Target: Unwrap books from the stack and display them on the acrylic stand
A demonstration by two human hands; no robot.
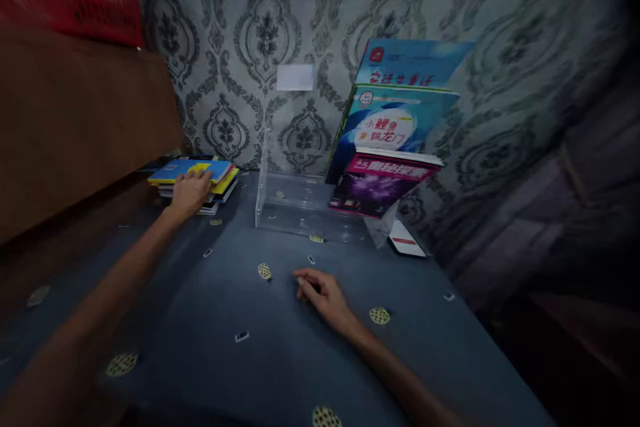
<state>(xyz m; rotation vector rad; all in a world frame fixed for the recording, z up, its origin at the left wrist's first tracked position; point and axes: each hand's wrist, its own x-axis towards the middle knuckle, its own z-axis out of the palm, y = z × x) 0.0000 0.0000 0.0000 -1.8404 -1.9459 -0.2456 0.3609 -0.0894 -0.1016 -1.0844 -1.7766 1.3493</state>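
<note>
Left hand [190, 193] lies palm-down over the blue-and-yellow book [220, 169] on top of a book pile [226, 196], its fingers spread across the cover; whether they pinch an edge or only rest there I cannot tell; the rest of the pile sits uneven just below this hand, on the patterned bench [200, 327]; right hand [325, 297], well apart and nearer the wearer, hangs half open with loosely curled fingers, nothing visible in it; beyond the right hand runs a clear acrylic book stand [300, 219], its left part unfilled, while up and to the right of that hand its tiers carry a magenta-and-purple magazine [385, 180], a blue picture book [425, 107] behind it and a taller blue book [420, 57] at the back; a dark-edged white tablet-like thing [406, 239] lies farther right; the step in hand looks like handling the top book of the pile; a next move would call for the left fingers getting a sure hold on that book's edge, without dragging the uneven ones underneath.
</note>
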